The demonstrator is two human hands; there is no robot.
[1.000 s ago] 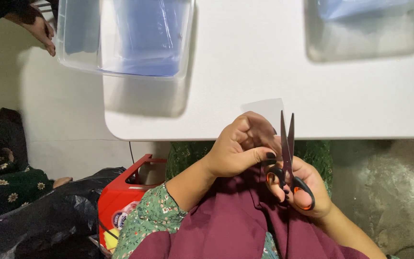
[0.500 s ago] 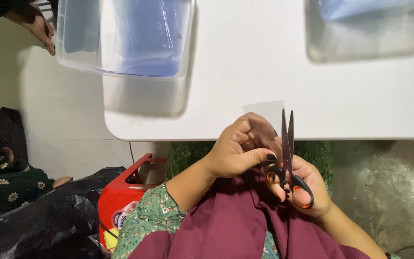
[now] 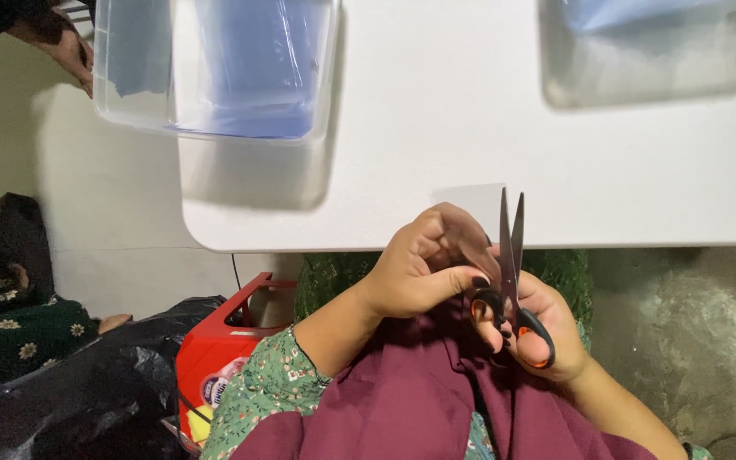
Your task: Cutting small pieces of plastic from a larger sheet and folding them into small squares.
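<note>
Nothing much has shifted since the earlier frame: my two hands hold the same pose at the near edge of the white table (image 3: 436, 111), and the scissors blades stand at the same narrow angle.

From my remote seat I watch the clear plastic sheet (image 3: 473, 203), a small, thin, nearly see-through rectangle that rises just over the table's near edge; its lower part is hidden behind my fingers. My left hand (image 3: 426, 264) is curled closed, pinching that sheet. Just right of it, my right hand (image 3: 528, 328) grips the scissors (image 3: 511, 264), fingers through black handles with orange lining, the grey blades pointing up and slightly parted beside the sheet.

Farther back on the table, to the left, a clear plastic bin (image 3: 215, 64) holds blue sheets; a second clear container (image 3: 645, 55) sits far right. Another person's hand (image 3: 66, 47) touches the bin's left wall. Below the table's left corner stands a red crate (image 3: 219, 353).
</note>
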